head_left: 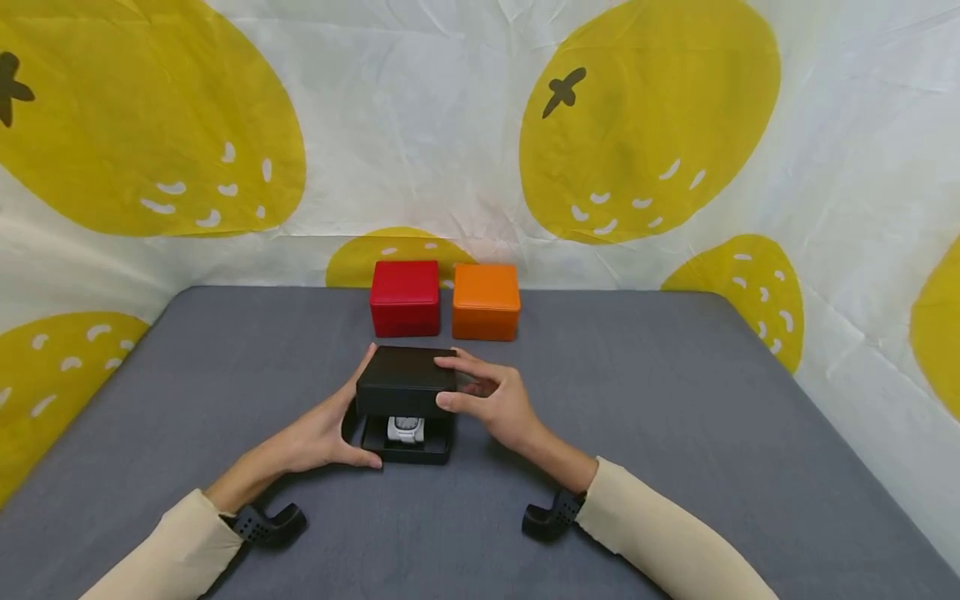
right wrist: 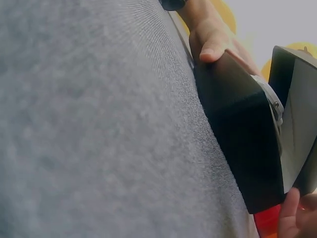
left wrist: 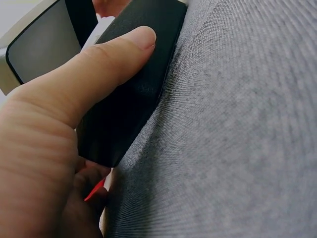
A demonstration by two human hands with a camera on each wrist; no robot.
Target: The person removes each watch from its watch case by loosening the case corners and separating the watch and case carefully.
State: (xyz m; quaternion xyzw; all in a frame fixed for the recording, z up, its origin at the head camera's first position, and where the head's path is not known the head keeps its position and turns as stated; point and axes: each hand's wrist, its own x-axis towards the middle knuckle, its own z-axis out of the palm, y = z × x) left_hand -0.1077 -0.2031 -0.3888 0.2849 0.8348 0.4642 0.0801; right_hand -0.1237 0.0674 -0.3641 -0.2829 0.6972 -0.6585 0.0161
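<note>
A black box stands partly open in the head view, its lid (head_left: pixel 405 379) tilted up above the base (head_left: pixel 416 457). Inside the base sits a white wristwatch (head_left: pixel 406 429). My left hand (head_left: pixel 322 429) grips the base from the left, the thumb (left wrist: pixel 119 54) pressed on its front wall. With thumb and fingers, my right hand (head_left: pixel 498 400) holds the right side of the lid. In the right wrist view the base's dark side wall (right wrist: pixel 242 144) rests on the cloth, and the watch (right wrist: pixel 272 101) shows in the gap under the lid.
Behind the black box stand a red box (head_left: pixel 405 300) and an orange box (head_left: pixel 486 302), both closed, side by side with a small gap. Grey cloth (head_left: pixel 645 400) covers the table. White fabric (head_left: pixel 420 125) with large yellow fruit prints hangs at the back and sides.
</note>
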